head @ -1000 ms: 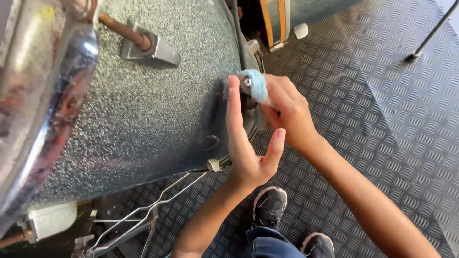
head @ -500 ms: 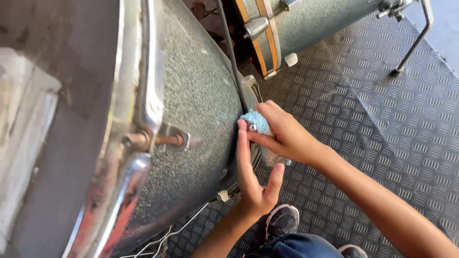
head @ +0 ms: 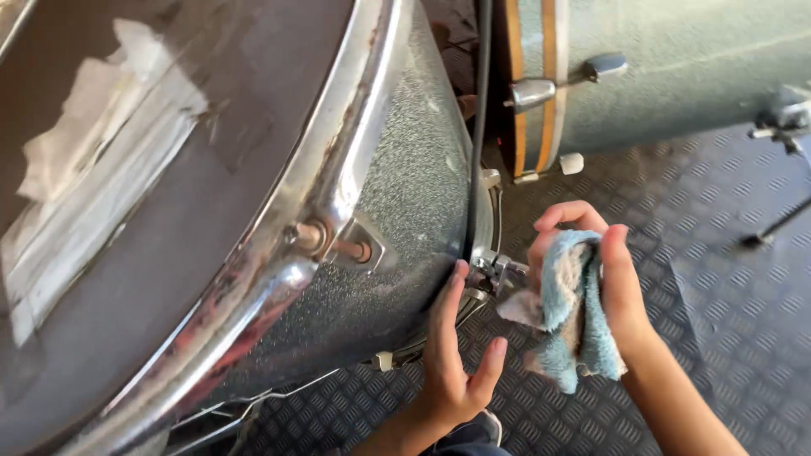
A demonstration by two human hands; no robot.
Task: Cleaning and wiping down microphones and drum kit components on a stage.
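Note:
A large drum [head: 397,211] with a sparkly silver-grey shell and a worn chrome hoop [head: 338,169] lies on its side in front of me. My left hand [head: 452,359] lies flat against the shell's lower right, fingers up beside a small metal lug fitting [head: 498,270]. My right hand [head: 591,270] grips a light blue cloth [head: 574,317], held just right of that fitting and slightly off the drum.
A second grey-green drum [head: 676,67] with wooden hoop bands and chrome lugs lies behind. The floor is dark checker-plate matting [head: 726,321]. A thin stand leg [head: 773,228] crosses at right. A shoe [head: 481,431] shows at the bottom.
My view has swung left, showing the drum's head. My right hand has drawn the cloth away from the shell; it hangs open, no longer bunched against the fitting. My left hand stays on the shell.

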